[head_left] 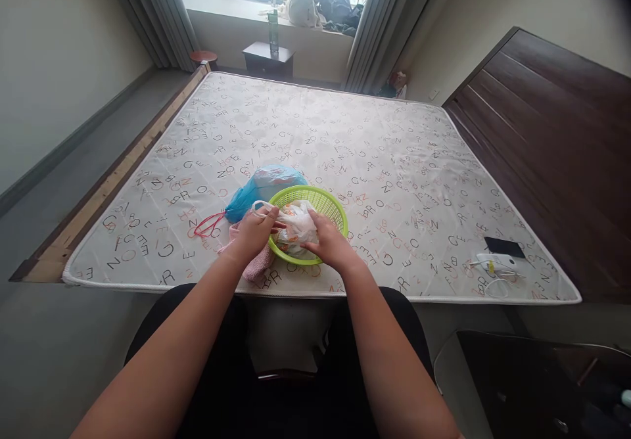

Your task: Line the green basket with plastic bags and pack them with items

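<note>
A white plastic bag [302, 226] with orange print lies in a lime-green mesh basket [339, 210] near the front edge of the mattress. My left hand [258, 230] pinches the bag at its left, where a looped white handle sticks up. From the right, my right hand [329, 239] grips the bag's side between thumb and fingers, over the basket's rim. What the bag contains cannot be made out. Behind and left of the basket sits a blue plastic bag [261, 188] with a red drawstring [209, 226]. A pink cloth [257, 265] lies partly under my left hand.
The lettered mattress [325, 137] fills the middle. At its right lie a black phone [503, 247] and a white device with a cable [497, 263]. Beyond are a nightstand [269, 51] with a bottle [273, 34] and a stool [204, 56]. A dark headboard [552, 137] stands right.
</note>
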The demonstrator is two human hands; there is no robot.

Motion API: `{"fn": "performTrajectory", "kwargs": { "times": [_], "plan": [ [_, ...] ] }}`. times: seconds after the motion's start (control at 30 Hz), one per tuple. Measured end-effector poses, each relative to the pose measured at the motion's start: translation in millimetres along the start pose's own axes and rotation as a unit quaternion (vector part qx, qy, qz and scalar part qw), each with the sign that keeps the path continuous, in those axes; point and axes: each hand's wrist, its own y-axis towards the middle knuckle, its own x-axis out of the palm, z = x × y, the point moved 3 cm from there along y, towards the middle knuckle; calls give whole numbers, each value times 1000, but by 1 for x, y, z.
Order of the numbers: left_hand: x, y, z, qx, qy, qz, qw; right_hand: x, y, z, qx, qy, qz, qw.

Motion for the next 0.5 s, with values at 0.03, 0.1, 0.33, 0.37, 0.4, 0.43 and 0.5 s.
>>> {"fn": "performTrajectory", "kwargs": {
  "times": [0.03, 0.1, 0.33, 0.37, 0.4, 0.43, 0.5],
  "plan": [
    [2, -2, 1, 8, -5, -10, 1000, 4, 1, 2, 9, -14, 6, 1000],
    [4, -6, 2, 28, -17, -23, 999, 8, 1, 6, 34, -29, 25, 999],
    [9, -14, 11, 155, 51, -37, 986, 0, 7, 5, 61, -22, 88, 994],
    [9, -14, 13, 170, 60, -38, 983, -4, 7, 3, 64, -8, 105, 992],
    [10, -14, 13, 181, 69, -33, 980, -8, 8, 2, 71, 10, 123, 990],
    [10, -13, 13, 188, 81, -22, 978, -12, 8, 0, 83, 33, 140, 986],
    [10, -11, 9, 188, 106, 10, 976, -19, 7, -2, 112, 87, 171, 975]
  ]
}}
